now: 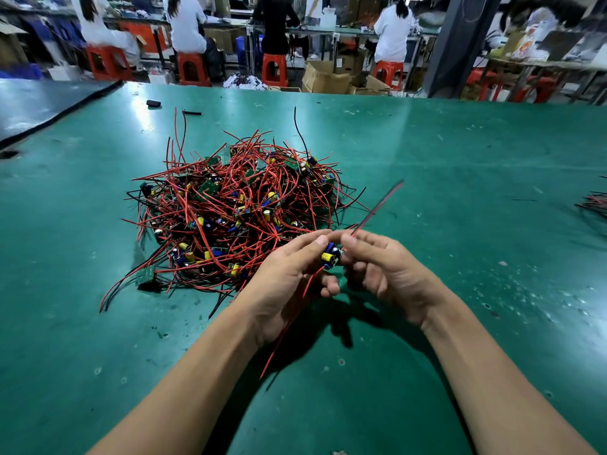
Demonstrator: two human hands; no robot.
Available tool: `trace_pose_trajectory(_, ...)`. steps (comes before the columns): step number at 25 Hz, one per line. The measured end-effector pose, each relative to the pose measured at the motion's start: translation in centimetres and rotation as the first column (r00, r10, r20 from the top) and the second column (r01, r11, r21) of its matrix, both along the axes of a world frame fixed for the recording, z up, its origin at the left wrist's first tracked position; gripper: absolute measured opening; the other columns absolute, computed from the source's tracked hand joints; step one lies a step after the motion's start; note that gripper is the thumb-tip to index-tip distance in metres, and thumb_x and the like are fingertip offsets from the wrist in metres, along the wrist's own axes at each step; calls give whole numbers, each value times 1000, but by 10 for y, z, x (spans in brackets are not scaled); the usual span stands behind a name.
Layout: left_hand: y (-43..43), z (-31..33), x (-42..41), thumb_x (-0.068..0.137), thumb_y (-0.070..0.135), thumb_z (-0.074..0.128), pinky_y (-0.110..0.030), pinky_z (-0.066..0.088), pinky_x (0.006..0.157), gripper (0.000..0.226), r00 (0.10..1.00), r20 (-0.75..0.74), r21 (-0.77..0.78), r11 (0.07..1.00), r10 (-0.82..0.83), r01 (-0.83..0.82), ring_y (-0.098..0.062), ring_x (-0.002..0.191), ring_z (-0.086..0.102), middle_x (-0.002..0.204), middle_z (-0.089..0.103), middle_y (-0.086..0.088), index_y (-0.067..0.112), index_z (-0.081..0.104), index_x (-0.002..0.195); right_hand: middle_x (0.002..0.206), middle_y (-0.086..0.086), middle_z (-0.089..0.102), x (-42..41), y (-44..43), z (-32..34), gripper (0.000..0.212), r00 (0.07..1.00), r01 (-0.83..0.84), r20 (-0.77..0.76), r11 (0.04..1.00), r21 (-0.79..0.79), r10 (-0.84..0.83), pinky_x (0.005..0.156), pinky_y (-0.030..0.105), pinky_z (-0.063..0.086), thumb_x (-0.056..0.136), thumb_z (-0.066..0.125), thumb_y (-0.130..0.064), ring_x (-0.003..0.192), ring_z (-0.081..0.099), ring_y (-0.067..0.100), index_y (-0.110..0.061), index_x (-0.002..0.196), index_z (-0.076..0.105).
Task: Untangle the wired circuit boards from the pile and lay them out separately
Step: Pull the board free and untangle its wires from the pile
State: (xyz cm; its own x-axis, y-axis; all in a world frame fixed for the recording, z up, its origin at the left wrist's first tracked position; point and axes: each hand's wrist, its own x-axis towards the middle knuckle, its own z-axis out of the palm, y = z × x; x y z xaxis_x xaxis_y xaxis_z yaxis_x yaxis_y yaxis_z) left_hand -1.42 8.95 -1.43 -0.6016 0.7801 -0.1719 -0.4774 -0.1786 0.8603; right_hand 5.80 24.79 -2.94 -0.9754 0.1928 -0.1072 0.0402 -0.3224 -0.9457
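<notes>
Both hands meet just above the green table (pixel 460 165), close in front of the pile (pixel 236 205) of red-wired circuit boards. The left hand (pixel 289 277) and right hand (pixel 384 270) pinch one small circuit board (pixel 331 255) between fingertips. Its red wires (pixel 377 205) stick up to the right, blurred, perhaps paired with black; another red wire (pixel 282 336) hangs below the left palm.

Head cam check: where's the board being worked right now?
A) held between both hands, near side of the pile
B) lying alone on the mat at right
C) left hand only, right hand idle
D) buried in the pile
A: the circuit board is pinched between the left hand and the right hand, on the near side of the pile, with its red wire trailing down toward the mat.
</notes>
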Motion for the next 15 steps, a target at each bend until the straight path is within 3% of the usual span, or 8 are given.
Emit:
trace_pose_trajectory(2,0,0,0,95,24,58,-22,47,51,33,1000,0,-15,1000,27,-27,-16,53,57,96,75,-2,13,61,126,96,19,54,2,-4,-3,66,997,-75,36,997,36,74,88,49,37,70,89,-41,77,46,27,-2,117,67)
trace_pose_trajectory(3,0,0,0,95,24,59,-23,47,51,33,1000,-11,-22,999,29,-29,-16,54,57,103,75,-3,12,60,127,99,19,54,3,-4,-2,63,995,-95,29,994,43,94,90,52,32,68,90,-42,80,45,28,-7,117,69)
trace_pose_trajectory(7,0,-2,2,96,24,59,-22,47,50,36,998,-59,-41,999,-2,-1,-16,57,57,115,73,-3,10,58,129,94,14,66,5,0,-2,43,993,-116,17,991,70,116,87,50,35,67,88,-34,78,53,27,-17,104,73)
trace_pose_trajectory(9,1,-3,1,97,30,56,-22,46,51,36,998,-57,-44,999,-32,29,-17,56,57,105,74,-4,12,61,127,92,14,69,5,-1,0,33,995,-91,-20,992,87,93,78,45,40,71,85,-30,79,55,28,-17,99,74)
trace_pose_trajectory(12,2,-1,-1,100,44,44,-24,43,53,39,1000,15,-95,995,-15,17,-16,52,59,82,71,-6,16,66,117,81,9,68,3,1,6,22,982,91,-155,990,-109,-107,62,30,52,76,81,-27,60,59,17,-15,93,75)
trace_pose_trajectory(15,2,-4,-5,102,50,34,-25,45,54,50,994,63,-132,988,85,-76,-14,52,60,80,73,-6,11,62,115,77,1,70,1,10,12,18,873,364,-234,892,-268,-427,52,20,48,78,74,-23,52,55,9,-17,95,70)
